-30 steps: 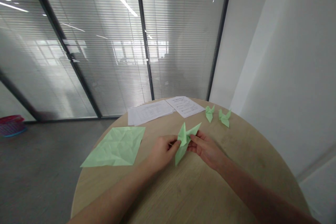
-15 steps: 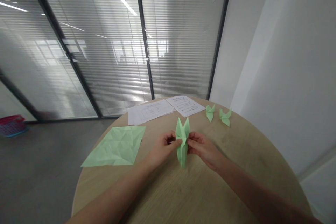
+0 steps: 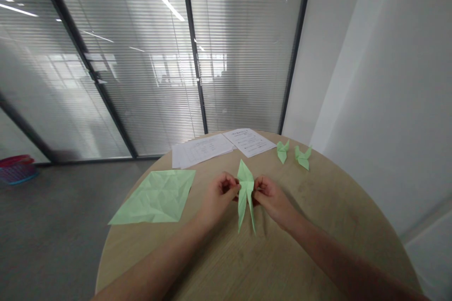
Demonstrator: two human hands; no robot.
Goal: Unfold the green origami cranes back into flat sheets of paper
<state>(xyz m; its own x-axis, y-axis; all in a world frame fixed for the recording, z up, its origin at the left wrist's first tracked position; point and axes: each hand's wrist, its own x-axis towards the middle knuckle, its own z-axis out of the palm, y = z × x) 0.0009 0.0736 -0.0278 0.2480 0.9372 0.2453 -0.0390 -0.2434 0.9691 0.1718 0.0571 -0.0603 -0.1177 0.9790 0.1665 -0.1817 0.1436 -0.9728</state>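
Note:
A folded piece of light green origami paper [image 3: 246, 188] is held above the table between both hands. One pointed flap rises at its top, and two narrow points hang apart below. My left hand [image 3: 223, 195] pinches its left edge between thumb and fingers. On the opposite edge my right hand [image 3: 271, 196] has a similar pinch, with some fingertips hidden behind the paper. A creased, unfolded green sheet [image 3: 155, 196] lies flat to the left of my left hand.
Two small folded green paper figures [image 3: 282, 151] [image 3: 302, 157] sit at the back right of the round wooden table [image 3: 219, 263]. Printed white sheets [image 3: 203, 149] lie along the far edge. A red and blue basket [image 3: 17, 169] stands on the floor at left, and glass partitions with blinds rise behind.
The folded paper has been turned over end to end in my hands: its two narrow points were upward and now hang down, with the single flap on top.

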